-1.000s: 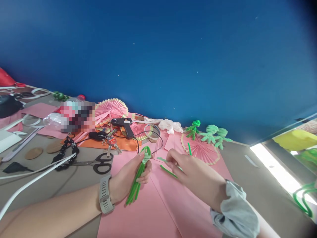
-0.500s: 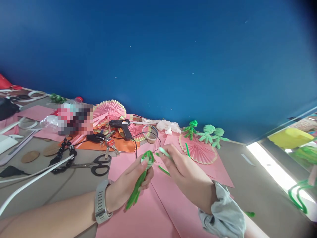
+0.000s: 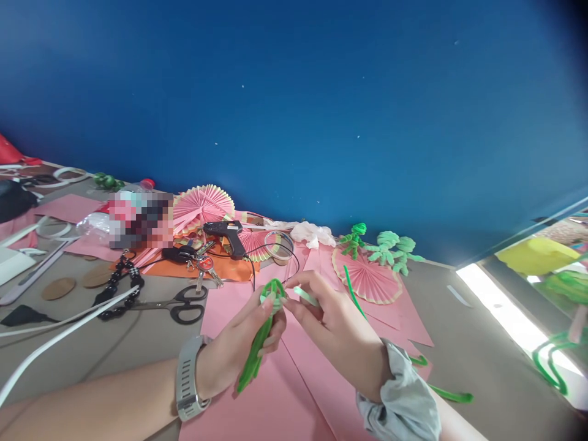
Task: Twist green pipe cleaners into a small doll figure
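My left hand (image 3: 243, 331), with a grey watch band at the wrist, is closed round a bundle of green pipe cleaners (image 3: 254, 362). The bundle has a rounded, looped top with a pale green band, and its loose ends hang below the fingers. My right hand (image 3: 333, 321) is closed in a pinch, its thumb and fingertip touching the right side of that looped top. A pale green piece (image 3: 305, 296), which looks like a pipe cleaner, sticks out between the right fingers. Another green pipe cleaner (image 3: 353, 291) shows just behind the right hand.
Pink paper sheets (image 3: 248, 416) lie beneath my hands. Left are black scissors (image 3: 184, 304), keys (image 3: 206, 266), a glue gun (image 3: 229, 236) and a white cable (image 3: 55, 350). Behind stand pink paper fans (image 3: 367, 275) and green pipe-cleaner figures (image 3: 353, 240), against a blue wall (image 3: 294, 110).
My right hand has moved left and slightly down, bringing its fingertips onto the bundle's looped top. The left hand keeps its grip. More of the green pipe cleaners by the right wrist shows.
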The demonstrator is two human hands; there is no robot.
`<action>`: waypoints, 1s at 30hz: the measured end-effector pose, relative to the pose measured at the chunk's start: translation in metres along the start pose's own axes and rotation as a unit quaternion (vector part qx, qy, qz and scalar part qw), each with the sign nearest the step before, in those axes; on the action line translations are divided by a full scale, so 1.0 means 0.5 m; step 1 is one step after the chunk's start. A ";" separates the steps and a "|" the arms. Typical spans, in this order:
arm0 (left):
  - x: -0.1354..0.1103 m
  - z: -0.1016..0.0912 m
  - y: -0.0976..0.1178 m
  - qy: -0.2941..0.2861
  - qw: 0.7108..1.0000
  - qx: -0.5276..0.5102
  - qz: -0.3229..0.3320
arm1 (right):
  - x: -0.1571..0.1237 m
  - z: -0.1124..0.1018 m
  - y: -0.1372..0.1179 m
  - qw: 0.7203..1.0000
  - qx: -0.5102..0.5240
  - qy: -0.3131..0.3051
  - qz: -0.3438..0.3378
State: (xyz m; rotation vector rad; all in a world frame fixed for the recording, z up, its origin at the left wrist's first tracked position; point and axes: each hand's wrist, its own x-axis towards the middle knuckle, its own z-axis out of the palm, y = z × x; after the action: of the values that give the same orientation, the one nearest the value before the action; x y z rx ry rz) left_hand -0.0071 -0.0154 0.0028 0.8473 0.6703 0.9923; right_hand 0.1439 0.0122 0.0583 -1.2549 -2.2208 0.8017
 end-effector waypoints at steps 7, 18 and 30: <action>-0.012 0.010 0.010 -0.044 0.999 -0.026 0.000 | -0.001 0.002 0.005 0.997 0.028 -0.033 -0.060; -0.009 0.018 0.017 -0.053 0.997 -0.037 -0.031 | -0.005 -0.009 0.016 0.977 -0.110 0.019 -0.182; -0.003 0.013 0.019 0.010 0.998 0.057 -0.033 | 0.003 -0.013 0.032 0.876 -0.370 0.049 -0.305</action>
State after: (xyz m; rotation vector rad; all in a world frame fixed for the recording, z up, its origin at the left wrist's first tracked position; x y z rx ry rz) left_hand -0.0066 -0.0158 0.0145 0.9101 0.7726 0.9110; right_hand 0.1568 0.0217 0.0521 -0.7251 -2.6920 -0.3901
